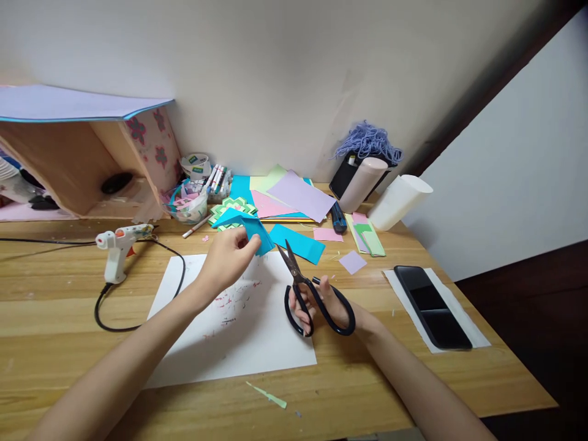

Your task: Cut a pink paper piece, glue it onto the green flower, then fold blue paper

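Observation:
Between the thumb and fingers of my left hand (234,254) is a folded piece of blue paper (260,236), held above a white sheet (202,355) with reddish and dark marks. My right hand (321,303) grips black-handled scissors (298,278), its fingers through the loops. The blades are slightly apart and point up toward the blue paper, without visibly cutting it. Behind them a flat blue strip (298,243) lies on the table. A green and white folded-paper piece (220,211) sits behind my left hand, partly covered by the blue paper.
A white glue gun (119,245) with a looping black cord stands at left. Coloured paper sheets (298,193), a cup of scraps (190,205) and markers (218,180) line the back. A phone (432,306) lies at right, near the white roll (399,202). A green scrap (269,395) is in front.

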`<state>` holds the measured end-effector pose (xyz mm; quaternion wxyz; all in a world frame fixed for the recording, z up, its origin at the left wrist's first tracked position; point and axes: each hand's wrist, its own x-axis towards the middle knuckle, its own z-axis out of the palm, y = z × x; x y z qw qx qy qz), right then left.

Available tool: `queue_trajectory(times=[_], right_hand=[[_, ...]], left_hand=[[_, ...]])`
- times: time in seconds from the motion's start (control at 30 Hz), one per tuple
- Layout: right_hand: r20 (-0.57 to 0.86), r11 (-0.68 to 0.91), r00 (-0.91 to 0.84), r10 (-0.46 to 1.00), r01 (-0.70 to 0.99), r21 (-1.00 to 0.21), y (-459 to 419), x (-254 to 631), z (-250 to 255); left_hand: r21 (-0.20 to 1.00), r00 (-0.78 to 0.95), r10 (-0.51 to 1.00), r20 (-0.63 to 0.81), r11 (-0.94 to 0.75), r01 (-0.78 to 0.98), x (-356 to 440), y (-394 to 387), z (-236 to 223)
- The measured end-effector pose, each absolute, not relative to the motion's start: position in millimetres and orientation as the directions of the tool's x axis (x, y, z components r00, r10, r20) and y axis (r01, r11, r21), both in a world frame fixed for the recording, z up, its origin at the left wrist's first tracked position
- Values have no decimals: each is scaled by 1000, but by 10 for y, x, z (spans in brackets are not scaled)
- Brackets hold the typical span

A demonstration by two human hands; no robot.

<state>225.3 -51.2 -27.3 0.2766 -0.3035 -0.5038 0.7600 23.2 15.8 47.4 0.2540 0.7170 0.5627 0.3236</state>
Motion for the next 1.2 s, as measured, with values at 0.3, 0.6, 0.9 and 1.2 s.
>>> queue_trajectory(times=[0.3,0.6,0.9,1.2], right_hand=[[-216,-180,-618,756,122,-976,-612,2244,-152],[-190,18,-405,894,458,-889,-671,2210,-48],[-244,-152,-496,833,220,-964,-677,2166,-10],[-266,-279,-569,779,65,-958,-668,2166,-46]], left_hand=[[794,163,987,14,-110,597,231,144,511],[828,223,974,38,-156,539,298,70,465],[878,341,939,37,-193,437,323,58,452],[883,343,939,31,-187,431,310,72,461]])
